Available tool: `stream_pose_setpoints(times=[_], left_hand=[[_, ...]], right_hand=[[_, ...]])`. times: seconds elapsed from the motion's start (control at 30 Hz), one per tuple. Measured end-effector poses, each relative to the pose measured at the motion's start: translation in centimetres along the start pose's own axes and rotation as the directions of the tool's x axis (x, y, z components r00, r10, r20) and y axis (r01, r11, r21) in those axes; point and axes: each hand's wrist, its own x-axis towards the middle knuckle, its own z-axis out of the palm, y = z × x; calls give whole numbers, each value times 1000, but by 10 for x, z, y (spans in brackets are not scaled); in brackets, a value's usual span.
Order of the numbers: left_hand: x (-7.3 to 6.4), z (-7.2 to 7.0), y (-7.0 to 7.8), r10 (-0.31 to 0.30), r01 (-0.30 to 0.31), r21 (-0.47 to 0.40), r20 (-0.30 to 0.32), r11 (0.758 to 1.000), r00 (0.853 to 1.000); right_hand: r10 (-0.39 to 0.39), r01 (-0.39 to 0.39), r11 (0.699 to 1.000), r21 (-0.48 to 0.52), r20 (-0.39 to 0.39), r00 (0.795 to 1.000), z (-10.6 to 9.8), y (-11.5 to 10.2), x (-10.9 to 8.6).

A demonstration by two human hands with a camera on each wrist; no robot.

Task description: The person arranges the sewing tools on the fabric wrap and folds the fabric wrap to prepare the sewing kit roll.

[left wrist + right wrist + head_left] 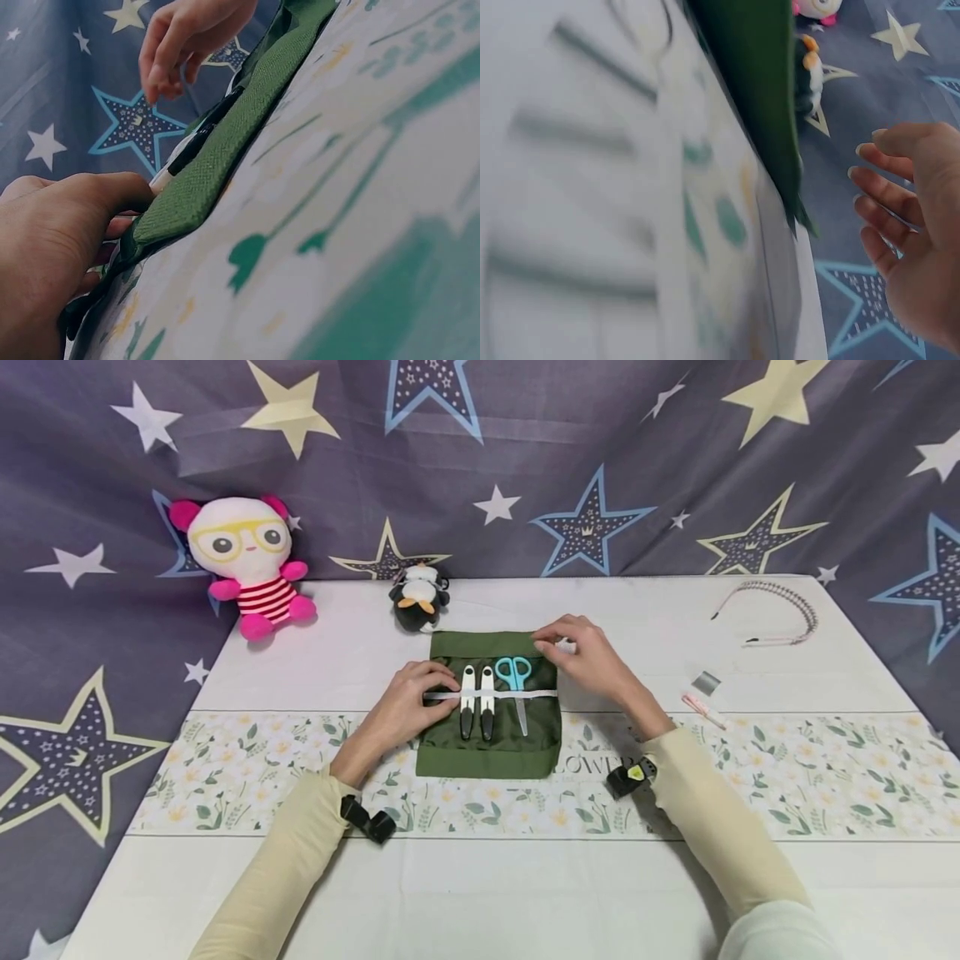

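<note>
While the left hand [408,700] pinches the green pouch [487,764], the right hand [588,658] hangs loose, empty; scissors [514,682] look strapped in, so imo folding's up, needing both gripping.

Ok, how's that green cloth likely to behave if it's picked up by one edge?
The green cloth will probably sag or fold: its middle looks thin and wrinkled. Weight may be uneven, since scissors and two white-and-black tools lie on it. Those could slide if tipped, as just one narrow white strap crosses them.
</note>
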Motion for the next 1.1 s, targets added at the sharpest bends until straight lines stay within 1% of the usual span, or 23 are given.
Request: stream_pose_setpoints(times=[0.1, 0.23, 0.4, 0.57, 0.7, 0.87, 0.97, 1.03, 1.1], left_hand=[[-1, -1, 0, 7, -7, 5, -4, 1000, 1000], [-3, -4, 0, 1, -1, -1, -14, 1000, 1000], [-7, -9, -3, -20, 19, -15, -20, 1000, 1000], [-12, -13, -6, -59, 59, -9, -21, 998, 998], [-15, -16, -9, -76, 76, 6, -31, 997, 997], [-18, -17, -12, -81, 82, 9, -42, 997, 996], [-20, -18, -13, -92, 93, 5, -46, 996, 995], [-20, -18, -14, -101, 102, 2, -47, 995, 994], [-21, -19, -14, -102, 102, 0, -51, 995, 994]], right_hand=[[-2, 0, 1000, -24, -55, 998, -12, 6, -9], [13, -19, 999, -49, -119, 993, -31, 16, -27], [60, -75, 994, -75, -185, 981, -53, 26, -57], [111, -139, 985, -105, -238, 965, -74, 33, -88], [159, -194, 976, -102, -279, 947, -87, 36, -110], [235, -283, 953, -107, -332, 914, -98, 40, -134], [280, -337, 934, -117, -342, 897, -104, 43, -148], [301, -361, 924, -126, -344, 889, -107, 46, -157], [336, -399, 907, -132, -343, 877, -109, 50, -165]])
